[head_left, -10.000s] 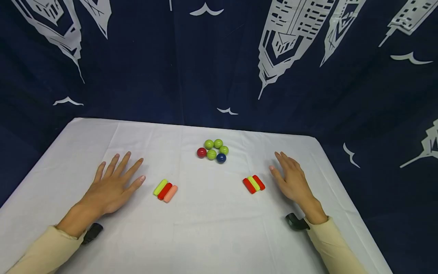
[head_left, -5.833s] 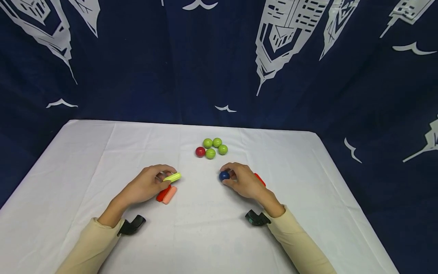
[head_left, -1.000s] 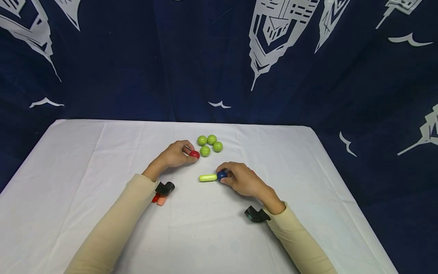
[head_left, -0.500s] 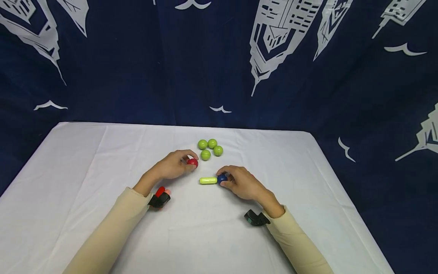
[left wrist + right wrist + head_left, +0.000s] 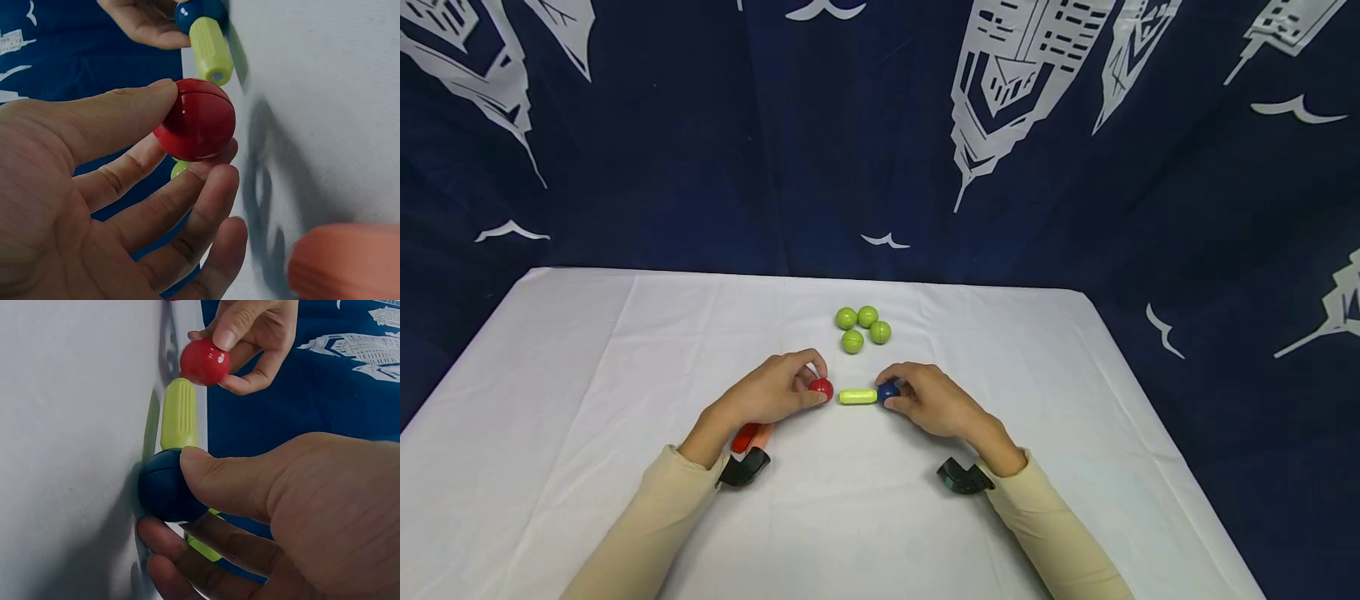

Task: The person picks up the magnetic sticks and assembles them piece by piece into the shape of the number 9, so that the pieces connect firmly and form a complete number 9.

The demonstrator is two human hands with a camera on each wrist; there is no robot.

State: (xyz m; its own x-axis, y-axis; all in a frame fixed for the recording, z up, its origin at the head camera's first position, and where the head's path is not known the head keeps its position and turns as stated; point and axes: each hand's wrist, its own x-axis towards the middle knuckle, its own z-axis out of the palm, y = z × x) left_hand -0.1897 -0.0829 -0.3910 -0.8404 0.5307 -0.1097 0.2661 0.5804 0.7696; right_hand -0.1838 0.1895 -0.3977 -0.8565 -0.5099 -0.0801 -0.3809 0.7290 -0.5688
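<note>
My left hand [image 5: 775,390] pinches a glossy red ball [image 5: 199,122] between thumb and fingers, just above the cloth. Its ball sits a small gap from the free end of a ribbed yellow-green stick [image 5: 857,397]. The stick's other end touches a dark blue ball [image 5: 170,487], which my right hand [image 5: 934,402] grips with thumb and fingertips. A greyish disc shows in the stick's free end in the left wrist view. Near my left wrist lie a red stick [image 5: 744,437] and a salmon stick [image 5: 763,434], partly covered by the hand and the wrist camera.
Several green balls [image 5: 852,342] cluster beyond my hands on the white tablecloth [image 5: 625,350]. A yellow-green stick [image 5: 203,547] lies behind my right hand. A dark blue curtain [image 5: 700,167] with white prints hangs behind the table.
Earlier, my left hand placed the yellow-green stick against the blue ball, then took the red ball from the cluster. In the last second it has brought that ball nearer the stick; my right hand stays put.
</note>
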